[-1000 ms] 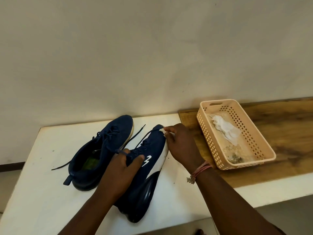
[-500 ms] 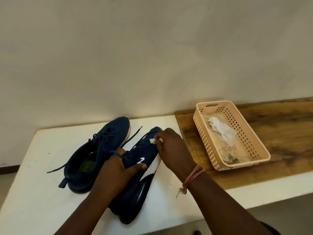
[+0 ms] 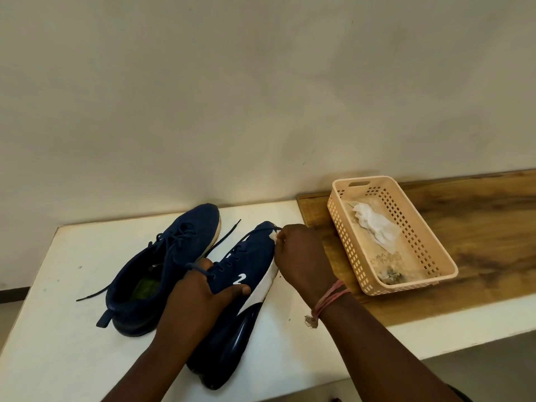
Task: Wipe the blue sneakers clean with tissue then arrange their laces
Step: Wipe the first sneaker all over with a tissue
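Still wiping: my right hand (image 3: 298, 253) pinches tissue (image 3: 273, 235) against the near sneaker (image 3: 246, 262) toe.
My left hand (image 3: 200, 297) grips its laced top; next, rub along the white sole edge.

The left hand (image 3: 197, 297) grips with curled fingers (image 3: 203, 265), thumb stretched out; the right hand (image 3: 301, 256) pinches, its wrist bent.

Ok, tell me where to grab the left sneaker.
Grip the left sneaker by its heel collar, coming from the near side. It sits upright on the table, heel towards you with the pull tab sticking out and the opening facing up, clear of both hands.
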